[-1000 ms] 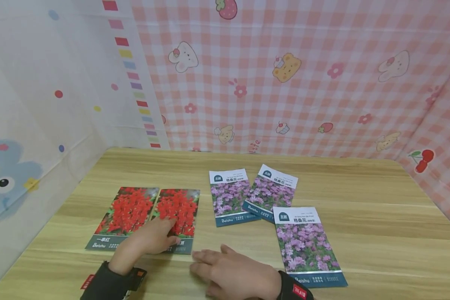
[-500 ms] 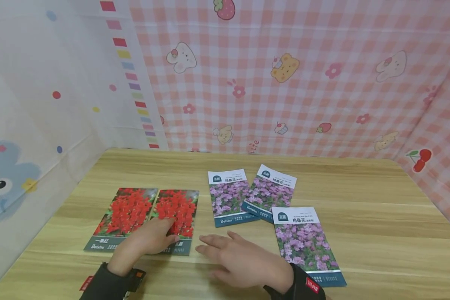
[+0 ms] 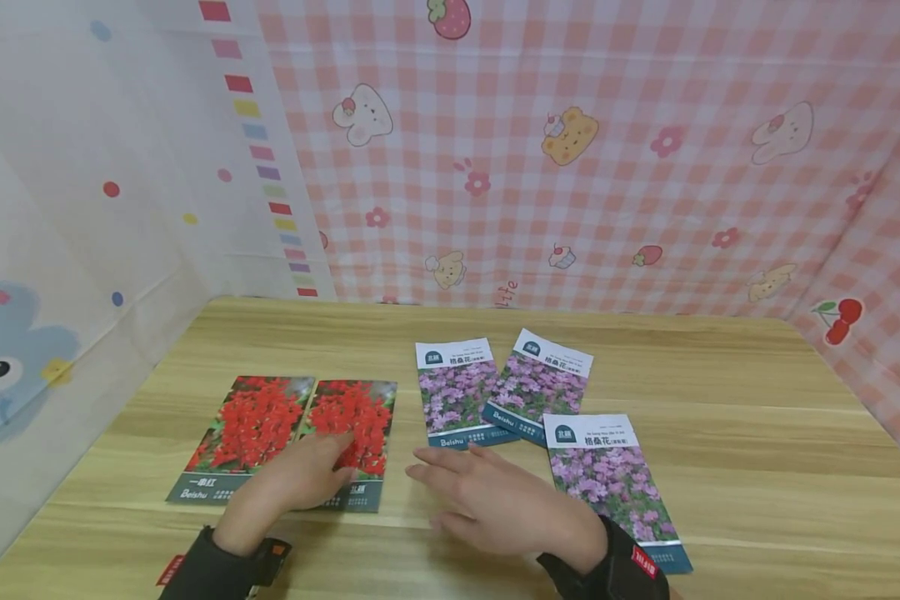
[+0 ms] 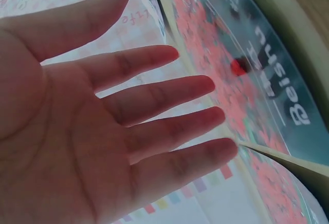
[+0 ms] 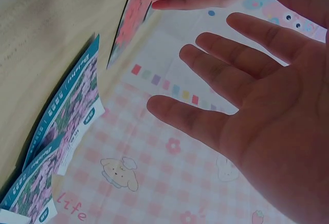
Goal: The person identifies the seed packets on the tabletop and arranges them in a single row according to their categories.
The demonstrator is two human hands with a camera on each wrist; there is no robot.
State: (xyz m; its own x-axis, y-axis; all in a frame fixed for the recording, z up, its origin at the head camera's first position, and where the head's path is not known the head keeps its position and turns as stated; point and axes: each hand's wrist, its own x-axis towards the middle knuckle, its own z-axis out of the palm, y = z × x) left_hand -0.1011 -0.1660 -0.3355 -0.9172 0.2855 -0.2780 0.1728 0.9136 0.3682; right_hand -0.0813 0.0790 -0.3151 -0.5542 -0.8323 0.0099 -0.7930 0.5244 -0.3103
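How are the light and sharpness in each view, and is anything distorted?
Head: even light, purple packets fairly sharp, soft shadow below the right hand. Left wrist: left hand dim, red packet washed out, its edge looking curved. Right wrist: right hand dim too, cloth behind pale.

The right hand (image 3: 501,502) partly blocks the gap between red packets (image 3: 360,407) and purple packets (image 3: 457,396).

The red-flower packets (image 3: 258,425) at left and purple-flower packets (image 3: 607,475) at centre look like smooth printed paper; the bench (image 3: 765,408) shows satiny wood grain; the checked backdrop (image 3: 630,192) across the top, creased matt cloth.
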